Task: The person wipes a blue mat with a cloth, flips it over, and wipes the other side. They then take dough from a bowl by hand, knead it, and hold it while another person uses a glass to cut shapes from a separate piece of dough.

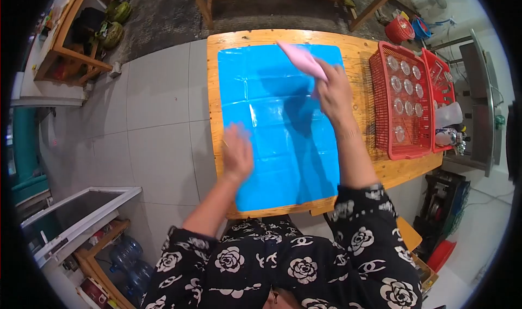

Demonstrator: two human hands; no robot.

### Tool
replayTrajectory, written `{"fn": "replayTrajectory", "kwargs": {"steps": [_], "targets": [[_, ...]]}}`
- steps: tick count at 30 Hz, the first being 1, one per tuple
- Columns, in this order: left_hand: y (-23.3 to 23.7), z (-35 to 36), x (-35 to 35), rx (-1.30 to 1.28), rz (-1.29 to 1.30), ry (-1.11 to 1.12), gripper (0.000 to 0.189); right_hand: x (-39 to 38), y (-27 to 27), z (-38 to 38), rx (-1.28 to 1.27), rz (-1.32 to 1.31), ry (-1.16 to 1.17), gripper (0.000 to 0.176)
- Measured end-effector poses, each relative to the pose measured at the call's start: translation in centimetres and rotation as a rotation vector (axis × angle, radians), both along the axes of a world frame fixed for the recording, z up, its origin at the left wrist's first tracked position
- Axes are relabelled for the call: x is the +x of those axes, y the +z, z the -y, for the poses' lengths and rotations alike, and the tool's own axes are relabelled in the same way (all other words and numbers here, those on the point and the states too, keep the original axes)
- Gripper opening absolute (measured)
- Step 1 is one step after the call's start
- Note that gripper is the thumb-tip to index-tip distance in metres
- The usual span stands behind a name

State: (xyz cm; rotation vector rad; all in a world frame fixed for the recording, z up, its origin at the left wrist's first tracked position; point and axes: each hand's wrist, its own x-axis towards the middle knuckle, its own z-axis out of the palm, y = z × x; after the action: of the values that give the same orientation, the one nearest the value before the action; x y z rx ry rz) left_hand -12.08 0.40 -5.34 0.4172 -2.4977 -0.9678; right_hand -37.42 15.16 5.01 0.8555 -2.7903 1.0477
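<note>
A blue plastic sheet with fold creases covers much of the wooden table. Above the sheet's upper right part, my right hand grips a pink cloth, which points up and to the left. My left hand is over the sheet's left edge. Motion blurs its fingers, so their pose is unclear, and nothing shows in it. A dark shadow falls on the sheet between my hands.
On the table's right side, a red basket holds several clear glass items. Another red basket stands behind it. Further right is a metal shelf. A white-framed glass panel lies at lower left.
</note>
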Motion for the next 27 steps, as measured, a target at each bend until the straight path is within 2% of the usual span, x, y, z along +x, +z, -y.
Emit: {"fn": "replayTrajectory", "kwargs": {"steps": [1, 2, 3, 4, 6, 8, 9, 12, 14, 15, 16, 17, 19, 21, 22, 23, 25, 26, 27], "targets": [[0.1, 2.7, -2.4, 0.184, -0.018, 0.111, 0.032, -1.3, -1.3, 2.0, 0.008, 0.0, 0.053, 0.041], [0.3, 5.6, -5.0, 0.205, -0.064, 0.158, 0.036, -2.3, -3.1, 3.9, 0.015, -0.001, 0.106, 0.043], [1.5, 8.3, -7.9, 0.392, -0.086, 0.13, 0.045, -3.1, -5.9, 6.1, 0.035, -0.091, 0.146, 0.044], [3.0, 10.3, -10.2, 0.348, -0.061, 0.071, 0.056, -2.9, -8.0, 8.1, 0.053, -0.183, 0.185, 0.045], [2.8, 12.9, -14.8, 0.719, 0.076, -0.029, 0.065, 0.2, -8.5, 11.2, 0.262, -0.095, 0.19, 0.043], [-0.9, 13.7, -17.0, 0.414, 0.379, -0.108, 0.072, 4.3, -11.4, 12.5, 0.394, -0.215, 0.241, 0.039], [-2.2, 13.6, -17.5, 0.255, 0.525, -0.149, 0.076, 6.0, -11.0, 12.4, 0.377, -0.185, 0.262, 0.039], [-2.1, 12.4, -17.1, 0.344, 0.49, -0.065, 0.085, 12.9, -10.3, 9.1, 0.271, -0.134, 0.454, 0.029], [-2.0, 11.3, -17.0, 0.093, 0.619, -0.084, 0.085, 21.7, -11.5, 4.4, 0.262, -0.236, 0.641, 0.035], [-1.9, 10.7, -17.0, -0.035, 0.678, -0.093, 0.084, 25.2, -8.9, 1.0, 0.386, 0.079, 0.894, 0.04], [-1.8, 10.4, -16.8, -0.165, 0.737, -0.099, 0.084, 28.8, -8.6, -2.4, 0.36, -0.105, 0.926, 0.041], [-2.0, 10.2, -16.4, -0.241, 0.672, -0.083, 0.08, 31.6, -9.2, -5.3, 0.526, 0.397, 1.097, 0.039], [-3.0, 9.6, -15.8, -0.389, 0.536, -0.052, 0.074, 28.4, -4.9, -6.4, 0.675, 0.786, 0.847, 0.043], [-1.7, 10.2, -16.0, -0.3, 0.529, -0.058, 0.075, 23.3, -0.6, -7.6, 0.805, 1.156, 0.543, 0.053], [-1.0, 10.9, -16.3, -0.259, 0.519, -0.062, 0.076, 20.1, -0.9, -8.9, 0.716, 1.181, 0.517, 0.059], [-0.9, 11.4, -16.7, -0.288, 0.492, 0.065, 0.077, 16.8, -1.1, -10.3, 0.63, 1.206, 0.491, 0.065], [-1.0, 12.5, -17.4, -0.338, 0.442, 0.321, 0.08, 11.2, 1.6, -11.5, 0.351, 1.138, 0.135, 0.065], [-1.0, 13.0, -17.8, -0.344, 0.493, 0.301, 0.079, 8.2, 2.1, -11.3, 0.488, 1.067, 0.023, 0.059], [-1.0, 13.7, -18.2, -0.352, 0.543, 0.281, 0.078, 5.5, 2.1, -11.0, 0.524, 0.868, -0.022, 0.057]]}}
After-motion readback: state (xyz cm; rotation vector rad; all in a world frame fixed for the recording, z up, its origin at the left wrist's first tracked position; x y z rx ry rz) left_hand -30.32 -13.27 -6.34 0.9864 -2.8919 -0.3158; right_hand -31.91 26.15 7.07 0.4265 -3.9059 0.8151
